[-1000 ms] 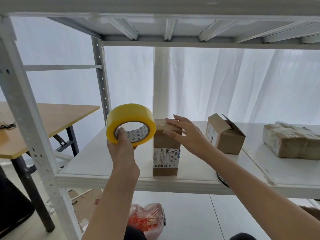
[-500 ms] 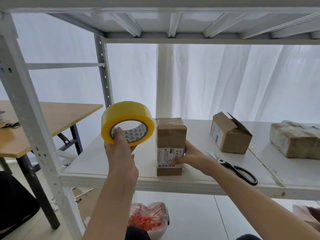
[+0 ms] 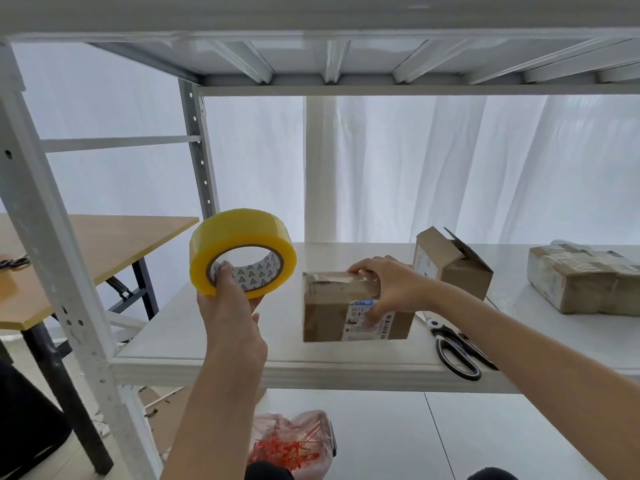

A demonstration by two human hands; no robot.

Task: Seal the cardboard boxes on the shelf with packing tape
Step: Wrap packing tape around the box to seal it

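We hold the yellow tape roll (image 3: 242,237) up in our left hand (image 3: 228,317), a finger inside its core. Our right hand (image 3: 388,289) grips the labelled box (image 3: 329,313) on the shelf (image 3: 207,337). Scissors (image 3: 457,355) lie just right of it, then an open box (image 3: 450,268) and a taped box (image 3: 581,282).

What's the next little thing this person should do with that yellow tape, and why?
Probably bring the tape roll over to the small box and stick its free end on. The left hand holds the roll in the air, apart from the box, while the right hand grips the box on the shelf, steadying it. No strip joins them yet.
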